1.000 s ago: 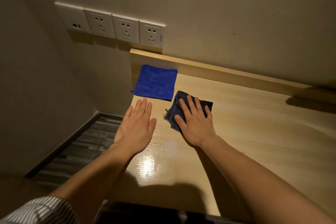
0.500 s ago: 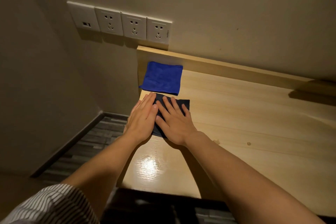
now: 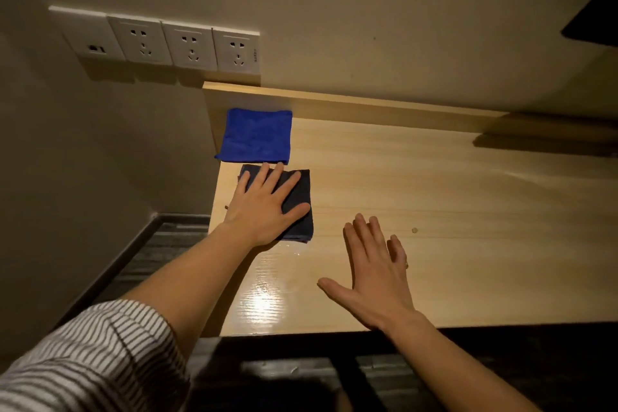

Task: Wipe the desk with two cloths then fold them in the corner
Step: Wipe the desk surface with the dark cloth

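— What is being shown at the left hand (image 3: 267,211)?

— It is being pressed flat, fingers spread wide and nothing gripped, onto a folded square cloth of dark navy microfibre (image 3: 296,202). The cloth is being pinned against the pale wood-grain desk (image 3: 434,194), near its left edge.

— And the right hand (image 3: 378,278)?

— It is being held open and empty, palm down, low over bare desktop, well apart from the dark cloth. Whether the surface is being touched cannot be told.

— Where is the second cloth being kept?

— A folded square cloth of bright blue microfibre (image 3: 255,135) is being left in the far left corner, against the raised wooden back ledge (image 3: 368,107), just beyond the dark cloth. The two are lying nearly edge to edge; contact cannot be confirmed.

— How far along is the job being judged?

— Both cloths are being seen folded; only the dark one's final placement appears to be outstanding.

— What could be going wrong from here?

— The dark cloth is being held close to the desk's left edge, above the dark floor (image 3: 160,254); a sideways push could be sending it over. A glossy, possibly damp patch (image 3: 267,298) is being seen nearer the front edge, so the fold could be dragged open if the palm is slid rather than lifted. A push toward the corner could also be rumpling the blue cloth.
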Demonstrator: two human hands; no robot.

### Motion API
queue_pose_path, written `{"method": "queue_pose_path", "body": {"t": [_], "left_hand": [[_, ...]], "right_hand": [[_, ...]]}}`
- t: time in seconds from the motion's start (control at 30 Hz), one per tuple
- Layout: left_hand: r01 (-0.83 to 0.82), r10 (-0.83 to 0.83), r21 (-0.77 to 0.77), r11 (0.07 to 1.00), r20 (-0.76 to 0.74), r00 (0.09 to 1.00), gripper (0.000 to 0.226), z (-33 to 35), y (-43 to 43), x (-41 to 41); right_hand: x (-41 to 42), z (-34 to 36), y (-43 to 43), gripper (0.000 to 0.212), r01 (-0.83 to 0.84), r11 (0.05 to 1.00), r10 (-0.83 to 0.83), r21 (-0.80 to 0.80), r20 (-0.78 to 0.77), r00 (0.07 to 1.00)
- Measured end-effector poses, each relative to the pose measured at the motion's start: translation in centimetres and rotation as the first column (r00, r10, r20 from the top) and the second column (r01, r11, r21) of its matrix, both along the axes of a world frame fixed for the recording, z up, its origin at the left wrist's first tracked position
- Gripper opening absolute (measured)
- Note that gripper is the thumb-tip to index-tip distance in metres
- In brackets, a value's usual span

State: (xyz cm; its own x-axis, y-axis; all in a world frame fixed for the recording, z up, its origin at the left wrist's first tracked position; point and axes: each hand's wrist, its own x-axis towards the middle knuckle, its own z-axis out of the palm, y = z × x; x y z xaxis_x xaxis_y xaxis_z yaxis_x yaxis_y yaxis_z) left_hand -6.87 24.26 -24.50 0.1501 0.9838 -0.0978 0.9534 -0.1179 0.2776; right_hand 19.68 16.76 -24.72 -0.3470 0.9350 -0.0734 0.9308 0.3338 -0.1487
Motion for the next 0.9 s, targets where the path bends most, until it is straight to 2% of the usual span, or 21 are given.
{"method": "queue_pose_path", "body": {"t": [0.17, 0.9], "left_hand": [[-0.009, 0.01, 0.023, 1.0, -0.058, 0.998, 0.091, -1.0, 0.0, -0.4], [-0.037, 0.036, -0.005, 0.999, -0.095, 0.995, 0.099, -1.7, -9.0, -1.5]], "right_hand": [[0.1, -1.0, 0.5, 0.115, 0.062, 0.998, -0.062, -0.006, -0.029, 0.998], [-0.2, -0.8, 0.5, 0.114, 0.076, 0.997, -0.075, 0.024, -0.029, 0.997]]}}
